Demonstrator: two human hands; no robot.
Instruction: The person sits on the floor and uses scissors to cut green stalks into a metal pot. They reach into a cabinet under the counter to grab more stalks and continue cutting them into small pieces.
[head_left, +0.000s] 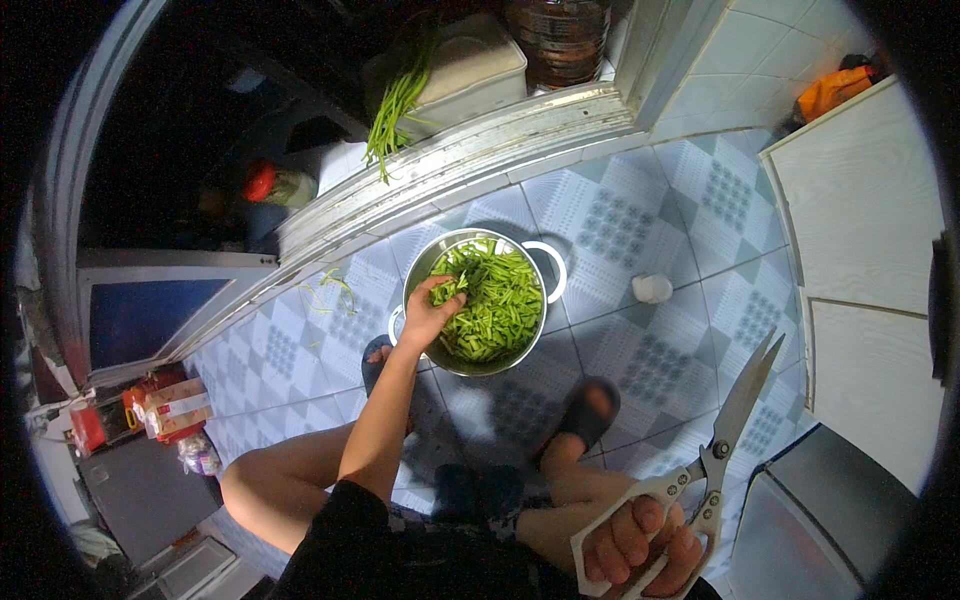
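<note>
A round metal pot with white handles stands on the tiled floor, holding many cut green stem pieces. Inside its left side is my left hand, thumb and fingers closed around a small bunch of green leafy stems above the cut pieces. At the lower right, well away from the pot, my right hand grips the white handles of large kitchen scissors. Their blades point up and right, slightly parted, with nothing between them.
Long green stems hang over a white box on the sill. Trimmings and a white crumpled thing lie on the floor. A red-lidded jar is beyond the door track. Cabinets stand right, packages left.
</note>
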